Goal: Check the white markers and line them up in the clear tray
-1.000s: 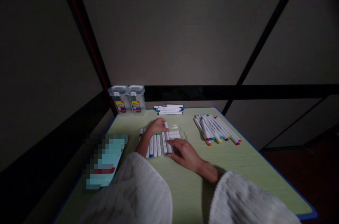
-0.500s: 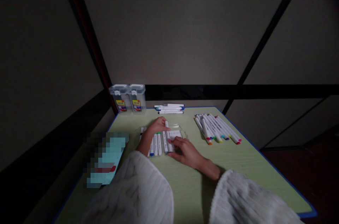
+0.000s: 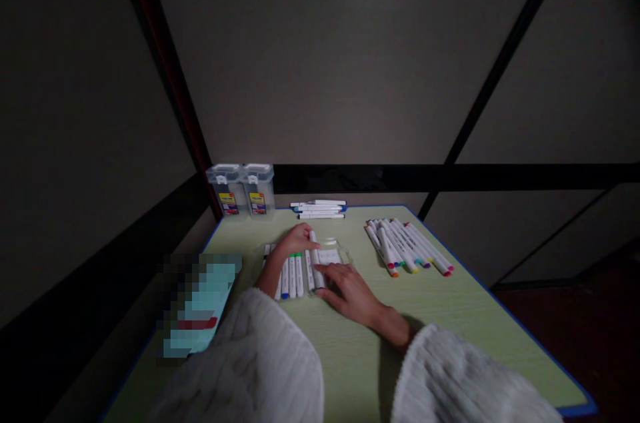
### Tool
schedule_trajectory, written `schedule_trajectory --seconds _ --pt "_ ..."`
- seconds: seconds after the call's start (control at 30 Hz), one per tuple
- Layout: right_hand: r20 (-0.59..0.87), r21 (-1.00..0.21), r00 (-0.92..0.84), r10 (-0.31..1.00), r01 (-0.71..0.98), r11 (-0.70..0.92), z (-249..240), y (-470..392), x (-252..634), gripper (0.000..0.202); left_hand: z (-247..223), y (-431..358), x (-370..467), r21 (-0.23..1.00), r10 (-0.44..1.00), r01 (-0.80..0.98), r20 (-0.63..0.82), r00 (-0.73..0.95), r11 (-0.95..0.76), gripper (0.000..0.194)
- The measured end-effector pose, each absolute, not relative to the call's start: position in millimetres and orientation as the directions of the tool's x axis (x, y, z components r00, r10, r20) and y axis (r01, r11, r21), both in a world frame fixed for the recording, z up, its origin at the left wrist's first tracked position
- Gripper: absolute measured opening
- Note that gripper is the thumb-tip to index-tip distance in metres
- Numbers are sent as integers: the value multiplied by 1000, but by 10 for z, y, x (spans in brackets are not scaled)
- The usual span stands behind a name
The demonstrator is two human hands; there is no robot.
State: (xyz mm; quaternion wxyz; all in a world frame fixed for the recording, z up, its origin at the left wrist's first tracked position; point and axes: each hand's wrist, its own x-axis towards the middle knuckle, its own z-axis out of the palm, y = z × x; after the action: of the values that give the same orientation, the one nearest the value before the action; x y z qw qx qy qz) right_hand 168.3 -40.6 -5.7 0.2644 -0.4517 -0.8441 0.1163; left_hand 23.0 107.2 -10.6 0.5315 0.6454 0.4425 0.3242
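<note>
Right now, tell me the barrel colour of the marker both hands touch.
White; the marker shows best in the head view.

A: What stands behind the table (image 3: 460, 336)?
B: A plain grey-brown wall (image 3: 320, 70), crossed low down by a glossy black band (image 3: 405, 178).
A: And to the table's left?
B: A darker wall panel (image 3: 65, 116), with a slanting dark-red strip (image 3: 167, 63) between it and the wall behind the table.
A: Any floor?
B: Right of the table, a dark reddish floor (image 3: 565, 326), deep in shadow.
A: How does the table itself look?
B: Pale green, faintly grained, with a blue edge (image 3: 580, 408).
A: The light?
B: Dim, with a faint glow high above the table on the wall.
</note>
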Motion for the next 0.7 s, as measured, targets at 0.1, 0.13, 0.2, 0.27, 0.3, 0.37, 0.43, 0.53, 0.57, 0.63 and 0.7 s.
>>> schedule_trajectory --seconds 0.1,0.13,0.2,0.27,0.3,0.37,0.43,0.53,0.57,0.63,0.7 --pt "339 -410 -474 813 703 581 -15 -418 1678 39 -51 1052 237 970 928 237 -44 369 -48 44" --pt "340 -398 -480 809 706 586 -1 -420 1678 38 -33 1046 239 970 933 239 -39 357 -51 44" --pt "353 -380 -483 802 709 594 20 -422 1682 35 2 1036 239 968 944 243 -25 329 -59 45" --pt "383 -383 -471 795 702 601 23 -416 1694 32 33 1027 236 967 954 245 -6 300 -71 46" --pt "403 -396 -456 794 695 600 18 -411 1702 31 47 1023 233 967 958 244 6 286 -78 47" --pt "437 -436 -405 803 685 583 3 -398 1723 30 68 1018 229 966 965 237 34 262 -98 46" --pt "447 -475 -348 824 689 548 -8 -383 1744 31 81 1019 226 967 968 226 65 242 -122 45" --pt "441 -507 -278 853 707 492 -3 -360 1777 35 84 1035 229 965 970 212 106 217 -153 43" --pt "447 -514 -253 858 713 478 2 -352 1788 36 83 1043 232 965 970 208 116 214 -161 43" --pt "464 -526 -201 863 721 451 14 -335 1813 35 81 1058 240 964 966 199 131 223 -177 41" --pt "460 -542 -146 876 735 407 22 -317 1841 34 81 1070 252 964 959 186 141 247 -189 39"
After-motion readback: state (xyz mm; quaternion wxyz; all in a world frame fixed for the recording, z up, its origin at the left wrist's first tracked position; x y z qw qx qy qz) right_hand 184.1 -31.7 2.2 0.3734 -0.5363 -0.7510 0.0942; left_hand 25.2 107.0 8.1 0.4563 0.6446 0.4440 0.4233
